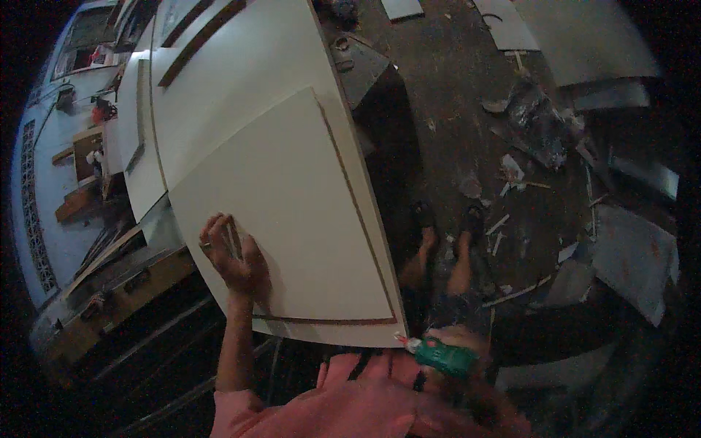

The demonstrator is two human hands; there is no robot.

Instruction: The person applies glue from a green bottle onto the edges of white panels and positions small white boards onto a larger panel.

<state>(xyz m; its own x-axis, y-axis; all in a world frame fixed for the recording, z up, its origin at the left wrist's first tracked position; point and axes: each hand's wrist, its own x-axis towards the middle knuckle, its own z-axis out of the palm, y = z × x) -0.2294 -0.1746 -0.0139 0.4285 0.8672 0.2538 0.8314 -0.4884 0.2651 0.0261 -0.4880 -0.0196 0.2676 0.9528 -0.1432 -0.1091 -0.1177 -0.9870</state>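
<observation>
A white panel (pixel 270 197) with a brown edge lies on a larger pale board (pixel 358 182) in front of me. My left hand (pixel 234 259) is over the panel's near left part, fingers loosely bent and thumb apart. I see nothing clear between them, and whether the fingertips press on the panel I cannot tell. By the board's near right corner, my right hand (pixel 460 337) is closed around a green squeeze bottle (pixel 444 356). Its red-and-white nozzle points left toward that corner. Motion and dim light blur the right hand.
Brown strips (pixel 197 47) lie on the white boards at the far left. A wooden beam (pixel 124 306) runs beneath the boards. Across the floor on the right are crumpled plastic (pixel 537 120), scattered offcuts (pixel 500 226) and a grey sheet (pixel 635 252). My feet (pixel 423 215) stand right of the board.
</observation>
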